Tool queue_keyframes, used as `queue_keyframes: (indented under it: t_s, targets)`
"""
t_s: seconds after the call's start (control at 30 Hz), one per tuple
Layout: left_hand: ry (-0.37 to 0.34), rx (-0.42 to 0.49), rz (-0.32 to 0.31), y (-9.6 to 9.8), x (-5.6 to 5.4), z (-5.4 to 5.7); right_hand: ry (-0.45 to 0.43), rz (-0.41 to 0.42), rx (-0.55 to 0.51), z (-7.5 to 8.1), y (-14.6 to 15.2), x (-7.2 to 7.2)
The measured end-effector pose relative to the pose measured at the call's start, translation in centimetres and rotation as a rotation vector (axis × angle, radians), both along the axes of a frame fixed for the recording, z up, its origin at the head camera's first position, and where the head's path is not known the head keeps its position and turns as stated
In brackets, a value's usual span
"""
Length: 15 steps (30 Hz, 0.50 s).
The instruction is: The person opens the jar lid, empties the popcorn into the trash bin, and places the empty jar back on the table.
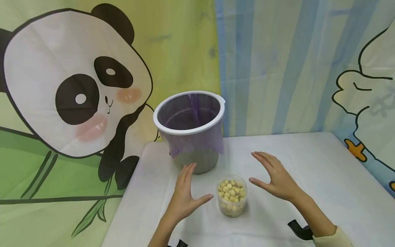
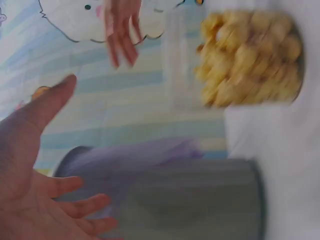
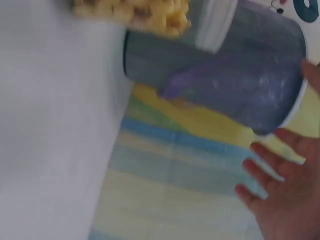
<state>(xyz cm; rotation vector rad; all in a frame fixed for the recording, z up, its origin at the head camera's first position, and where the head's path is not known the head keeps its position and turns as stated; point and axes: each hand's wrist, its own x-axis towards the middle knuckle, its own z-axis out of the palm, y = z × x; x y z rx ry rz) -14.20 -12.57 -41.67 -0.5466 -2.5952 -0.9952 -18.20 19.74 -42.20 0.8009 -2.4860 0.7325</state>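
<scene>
A clear plastic jar [image 1: 232, 200] of round, pale yellow pieces like popcorn [image 2: 250, 57] stands upright on the table between my hands. My left hand [image 1: 184, 199] is raised to the left of the jar, fingers spread and thumb pointing toward it, not touching. On the other side my right hand [image 1: 276, 178] hovers with its thumb apart from the fingers, also holding nothing. Behind the jar stands a grey bin [image 1: 197, 159] with a white rim, and a purple bag [image 1: 200, 140] lines it and hangs over its outside. No lid shows on the jar.
A white cloth covers the table [image 1: 308, 157]. At the back hangs a printed curtain [image 1: 262, 68] with a panda and stripes, close behind the bin. Black straps [image 1: 300, 230] sit by the wrists.
</scene>
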Motion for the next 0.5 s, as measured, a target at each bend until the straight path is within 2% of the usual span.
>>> queue_keyframes:
  t_s: [0.1, 0.2, 0.37, 0.5]
  targets:
    - [-0.078, 0.126, -0.062, 1.4, 0.1, -2.2, -0.133, 0.156, -0.045, -0.9, -1.9, 0.0]
    - [-0.126, 0.229, -0.103, 2.6, 0.0, -4.6, -0.224, 0.257, -0.056, -1.9, -3.5, -0.1]
    - [-0.192, 0.325, -0.145, 4.7, -0.8, -8.6, -0.272, 0.308, -0.037, -3.2, -5.0, -0.7]
    - [-0.262, 0.382, -0.163, 6.2, -1.6, -11.1, -0.292, 0.305, -0.027, -4.0, -5.4, -1.0]
